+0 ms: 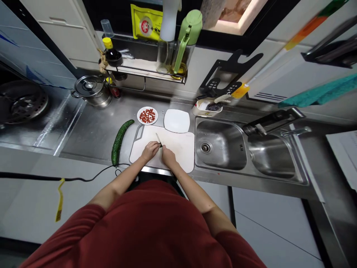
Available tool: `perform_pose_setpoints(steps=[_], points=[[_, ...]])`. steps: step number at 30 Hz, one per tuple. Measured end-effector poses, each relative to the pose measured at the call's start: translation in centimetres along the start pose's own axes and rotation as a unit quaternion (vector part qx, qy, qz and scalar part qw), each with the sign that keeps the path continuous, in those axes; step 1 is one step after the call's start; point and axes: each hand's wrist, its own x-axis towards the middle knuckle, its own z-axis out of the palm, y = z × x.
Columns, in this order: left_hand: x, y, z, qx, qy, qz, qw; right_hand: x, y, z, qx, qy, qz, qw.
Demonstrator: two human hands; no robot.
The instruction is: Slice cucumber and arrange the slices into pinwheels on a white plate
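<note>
Over the white cutting board [182,149], my two hands nearly meet. A small knife [158,138] points up and away from me, its slim blade clear of my fingers and its dark handle end between the hands. My right hand [168,156] is closed around the handle. My left hand [151,150] is closed too, its fingertips at the dark base of the blade; what they pinch is too small to tell. A long green cucumber [119,142] lies on the counter left of the board. Behind the board are a white plate of chopped red pieces [147,115] and a bare white plate [176,120].
To the right is a double steel sink [223,143] with a faucet [275,121]. A lidded pot [92,91] stands back left, near a stove burner [23,102]. A wall rack [147,74] carries bottles. A black cable [80,179] crosses the front left.
</note>
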Motion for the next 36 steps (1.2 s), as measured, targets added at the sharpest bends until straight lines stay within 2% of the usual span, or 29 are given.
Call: perform_pose_setpoints(steps=[9, 28, 33, 36], points=[[0.0, -0.1, 0.0, 0.0, 0.009, 0.003, 1.0, -0.7, 0.3, 0.1, -0.001, -0.005, 0.001, 1.0], [0.0, 0.2, -0.2, 0.005, 0.002, 0.0, 1.0, 0.6, -0.6, -0.5, -0.004, 0.016, 0.0, 1.0], [0.0, 0.4, -0.3, 0.01, 0.004, 0.005, 1.0, 0.5, -1.1, -0.6, -0.019, 0.034, 0.017, 0.999], [0.0, 0.4, -0.2, 0.011, 0.005, 0.009, 1.0, -0.1, -1.2, -0.5, -0.035, 0.023, 0.03, 0.999]])
